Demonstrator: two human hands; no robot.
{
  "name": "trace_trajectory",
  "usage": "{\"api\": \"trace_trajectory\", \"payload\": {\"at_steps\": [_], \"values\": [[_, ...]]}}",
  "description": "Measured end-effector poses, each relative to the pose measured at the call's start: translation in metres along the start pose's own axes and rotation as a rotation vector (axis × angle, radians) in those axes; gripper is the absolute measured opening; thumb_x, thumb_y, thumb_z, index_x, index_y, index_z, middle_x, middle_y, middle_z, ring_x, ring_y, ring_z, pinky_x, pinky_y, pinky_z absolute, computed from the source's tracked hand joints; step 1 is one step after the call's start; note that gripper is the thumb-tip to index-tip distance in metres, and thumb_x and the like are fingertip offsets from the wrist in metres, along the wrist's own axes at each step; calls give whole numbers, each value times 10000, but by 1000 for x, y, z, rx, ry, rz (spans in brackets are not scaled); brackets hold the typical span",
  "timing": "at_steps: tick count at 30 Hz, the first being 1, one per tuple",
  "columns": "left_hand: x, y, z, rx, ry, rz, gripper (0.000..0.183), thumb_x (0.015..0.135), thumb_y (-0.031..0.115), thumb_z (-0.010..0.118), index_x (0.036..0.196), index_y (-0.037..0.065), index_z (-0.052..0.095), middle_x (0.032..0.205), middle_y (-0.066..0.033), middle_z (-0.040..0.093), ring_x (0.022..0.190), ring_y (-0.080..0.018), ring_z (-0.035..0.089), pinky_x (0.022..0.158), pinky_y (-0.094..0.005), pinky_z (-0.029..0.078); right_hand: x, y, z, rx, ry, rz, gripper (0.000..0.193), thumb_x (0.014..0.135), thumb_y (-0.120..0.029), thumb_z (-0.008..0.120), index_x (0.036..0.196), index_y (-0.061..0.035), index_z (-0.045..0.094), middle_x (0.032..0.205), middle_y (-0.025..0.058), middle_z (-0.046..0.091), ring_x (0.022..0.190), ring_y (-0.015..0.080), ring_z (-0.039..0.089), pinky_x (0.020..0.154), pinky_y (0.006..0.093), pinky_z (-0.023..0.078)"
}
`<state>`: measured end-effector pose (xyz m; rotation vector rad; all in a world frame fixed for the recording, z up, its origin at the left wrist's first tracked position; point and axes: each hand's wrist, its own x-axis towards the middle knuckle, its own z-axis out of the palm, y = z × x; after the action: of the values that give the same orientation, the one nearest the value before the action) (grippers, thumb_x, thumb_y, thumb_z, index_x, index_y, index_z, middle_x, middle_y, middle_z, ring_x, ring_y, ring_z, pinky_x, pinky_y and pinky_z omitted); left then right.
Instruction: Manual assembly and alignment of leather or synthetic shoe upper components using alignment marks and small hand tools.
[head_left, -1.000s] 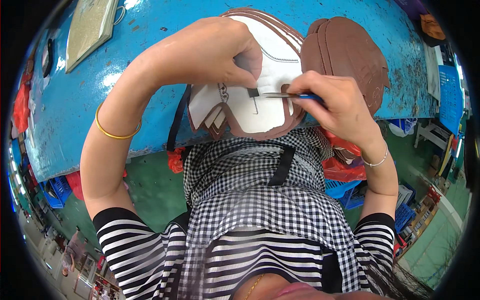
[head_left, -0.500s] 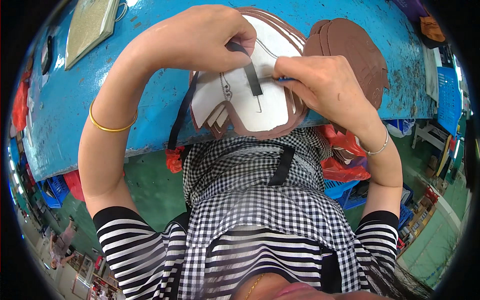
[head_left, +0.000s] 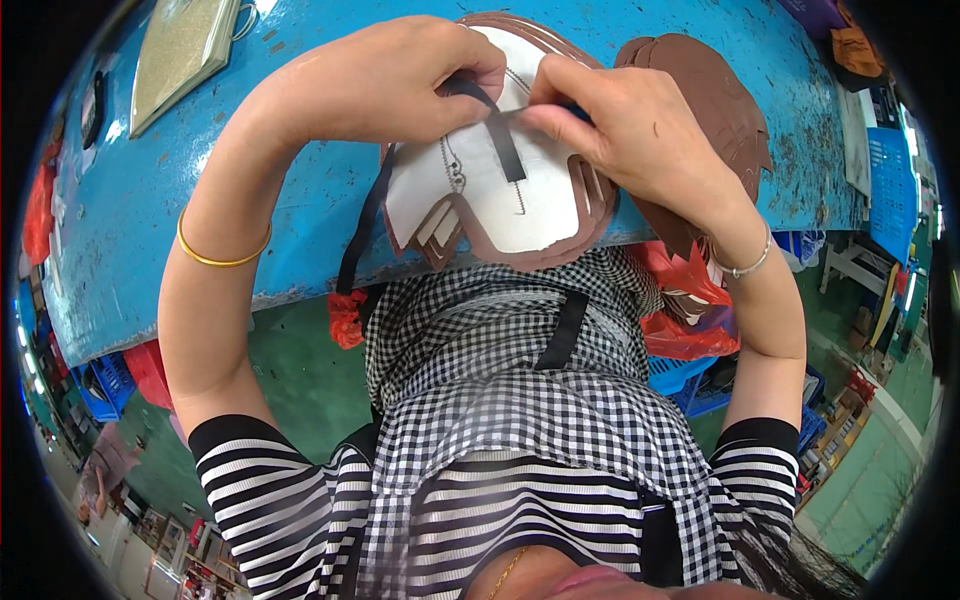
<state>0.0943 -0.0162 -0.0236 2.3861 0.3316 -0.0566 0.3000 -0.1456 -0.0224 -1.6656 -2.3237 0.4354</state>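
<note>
My left hand [head_left: 400, 85] pinches a black strip of tape [head_left: 508, 155], whose free end lies over a stitched line on a white-faced, brown-edged cut piece [head_left: 545, 205]. This piece tops a stack at the table's near edge. The rest of the strip hangs from my left hand down past the edge. Close to my left fingers, my right hand [head_left: 640, 130] is closed on a thin tool, dark blue where it shows between the fingers. Its slim tip meets the strip; most of the tool is hidden.
A pile of brown cut pieces [head_left: 700, 95] sits to the right on the blue table [head_left: 300, 205]. At the far left lie a pale glittery book-like thing [head_left: 185, 55] and a small black object [head_left: 94, 110]. Red plastic bags [head_left: 690, 335] show below the table edge.
My right hand and the thin tool have moved up and left, from beside the strip's lower end to higher on it, near my left fingers. My left hand has barely shifted.
</note>
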Motion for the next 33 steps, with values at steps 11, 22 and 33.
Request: {"api": "trace_trajectory", "payload": {"at_steps": [11,22,33], "values": [[-29,-15,-13,-1343,447,-172,58,964,128,652,985,74,653,636,42,537,454,-6,409,371,-167,291,-21,-67,21,-345,109,-184,162,792,-160,636,869,-49,546,804,90,626,522,156,601,411,298,451],[-67,18,-25,-520,443,-211,197,973,259,630,1062,97,699,698,60,579,614,15,480,515,-178,291,-29,-26,-8,1136,329,511,210,977,-220,625,1092,-44,633,874,-4,669,735,83,620,630,263,516],[-10,26,18,-254,84,-99,109,806,86,720,857,-7,697,731,-31,671,664,-88,596,644,-250,486,-165,96,-51,863,684,698,226,1047,-199,500,1196,-38,554,955,19,614,567,32,395,546,187,327]]}}
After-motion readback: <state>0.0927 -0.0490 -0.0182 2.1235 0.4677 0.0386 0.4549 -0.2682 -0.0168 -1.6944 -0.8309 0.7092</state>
